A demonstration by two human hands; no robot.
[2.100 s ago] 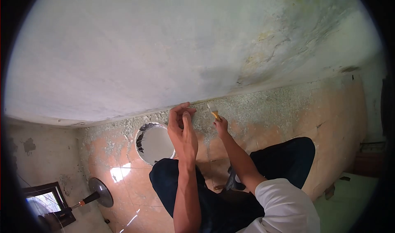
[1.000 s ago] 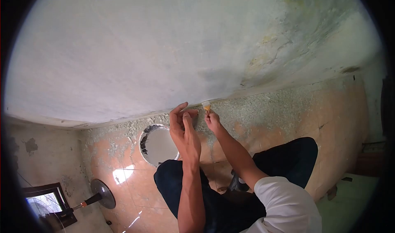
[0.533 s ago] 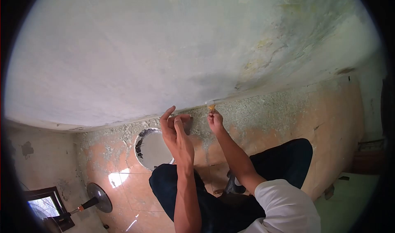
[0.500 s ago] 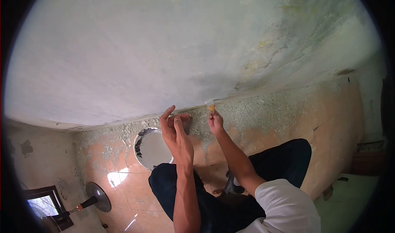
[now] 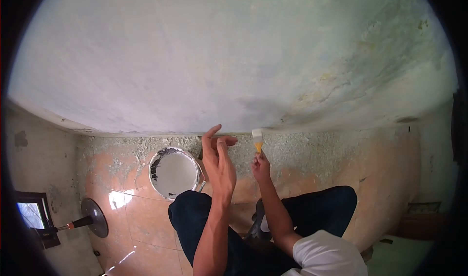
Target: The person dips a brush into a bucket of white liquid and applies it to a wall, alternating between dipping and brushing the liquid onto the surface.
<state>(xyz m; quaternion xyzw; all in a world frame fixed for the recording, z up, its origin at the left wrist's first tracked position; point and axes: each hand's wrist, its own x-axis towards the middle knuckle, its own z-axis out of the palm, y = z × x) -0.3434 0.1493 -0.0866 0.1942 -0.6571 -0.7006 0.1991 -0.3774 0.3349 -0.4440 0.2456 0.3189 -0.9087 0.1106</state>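
My right hand [image 5: 261, 166] grips a paintbrush [image 5: 258, 143] by its yellow handle. The brush points away from me, and its white-coated bristles overlap the foot of the pale wall [image 5: 195, 61] in this view. To its left, my left hand [image 5: 220, 166] is raised with nothing in it, its fingers loosely bent and apart near the wall's base. Just left of that hand stands a round bucket [image 5: 152, 176] of whitish paint, dark smears around its inner side.
Tan floor tiles [image 5: 146, 227] are covered with whitish splatter along the wall. A stand with a round dark base [image 5: 101, 218] lies at the lower left, by a small framed pane [image 5: 31, 212]. Yellowish, peeling patches [image 5: 324, 88] mark the wall at right.
The view has tilted and shifted, so the wall's foot looks more level. The brush now shows more of its length, pointing straight at the wall. My left hand keeps its raised pose.
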